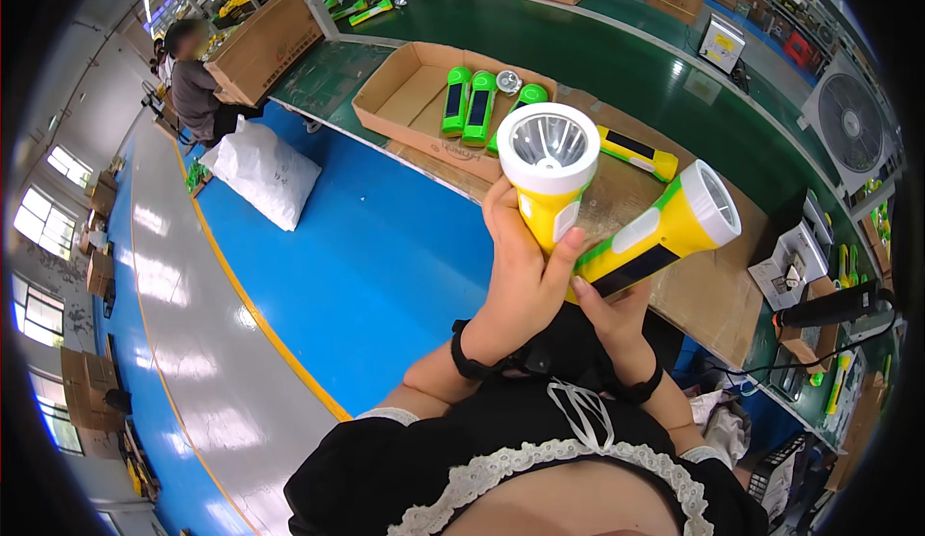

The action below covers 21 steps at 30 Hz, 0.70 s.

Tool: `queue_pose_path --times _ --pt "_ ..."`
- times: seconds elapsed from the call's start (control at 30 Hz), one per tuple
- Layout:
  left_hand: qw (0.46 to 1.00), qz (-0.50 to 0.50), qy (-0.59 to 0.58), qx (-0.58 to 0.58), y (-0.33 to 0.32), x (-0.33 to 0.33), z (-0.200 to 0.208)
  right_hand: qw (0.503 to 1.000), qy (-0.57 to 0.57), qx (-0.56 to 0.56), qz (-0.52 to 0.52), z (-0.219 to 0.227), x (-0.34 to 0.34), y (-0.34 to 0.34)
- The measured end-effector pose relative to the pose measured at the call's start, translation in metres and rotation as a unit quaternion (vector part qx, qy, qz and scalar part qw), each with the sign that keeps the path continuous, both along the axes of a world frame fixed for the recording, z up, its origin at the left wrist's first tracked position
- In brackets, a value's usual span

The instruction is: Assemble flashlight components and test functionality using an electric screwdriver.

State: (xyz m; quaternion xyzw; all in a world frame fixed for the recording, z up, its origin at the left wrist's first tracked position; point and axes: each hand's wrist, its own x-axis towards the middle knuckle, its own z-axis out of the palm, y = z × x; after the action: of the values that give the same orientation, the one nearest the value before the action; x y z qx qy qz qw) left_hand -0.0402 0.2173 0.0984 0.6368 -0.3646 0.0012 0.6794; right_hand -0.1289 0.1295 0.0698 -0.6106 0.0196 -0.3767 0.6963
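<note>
My left hand (525, 271) is wrapped round a yellow flashlight (549, 175), its white-rimmed lens tilted up toward me. Beside it, my right hand (617, 319) grips a second flashlight (665, 223), yellow and green with a dark panel along its body and its head pointing up to the right. The two flashlights are close together, and their lower ends are partly hidden by my fingers. Just beyond them, another yellow flashlight (638, 154) lies on a cardboard sheet (699, 290) on the bench.
An open cardboard tray (400, 93) holds several green flashlight bodies and a loose reflector (508, 81). A black cylindrical tool (829, 305) with a cable is at the right. A fan (851, 117) stands behind it. A white sack (260, 172) and a seated person (198, 88) are at the left.
</note>
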Motion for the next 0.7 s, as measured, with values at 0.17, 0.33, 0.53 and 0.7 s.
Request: queue_pose_path --times 0.17,0.33,0.53,0.7 --pt "0.995 -0.095 0.041 0.012 -0.013 -0.009 0.006 0.994 0.095 -0.006 -0.059 -0.007 -0.012 -0.012" --pt "0.974 -0.057 -0.218 -0.007 -0.035 -0.018 -0.014 0.974 0.057 -0.133 -0.173 -0.027 -0.019 -0.024" --pt "0.958 -0.101 -0.258 -0.068 -0.056 -0.028 -0.018 0.987 0.006 -0.036 -0.154 -0.02 -0.028 -0.041" --pt "0.972 -0.156 -0.171 -0.035 -0.068 -0.033 -0.028 0.982 -0.003 -0.002 -0.188 -0.028 -0.034 -0.05"
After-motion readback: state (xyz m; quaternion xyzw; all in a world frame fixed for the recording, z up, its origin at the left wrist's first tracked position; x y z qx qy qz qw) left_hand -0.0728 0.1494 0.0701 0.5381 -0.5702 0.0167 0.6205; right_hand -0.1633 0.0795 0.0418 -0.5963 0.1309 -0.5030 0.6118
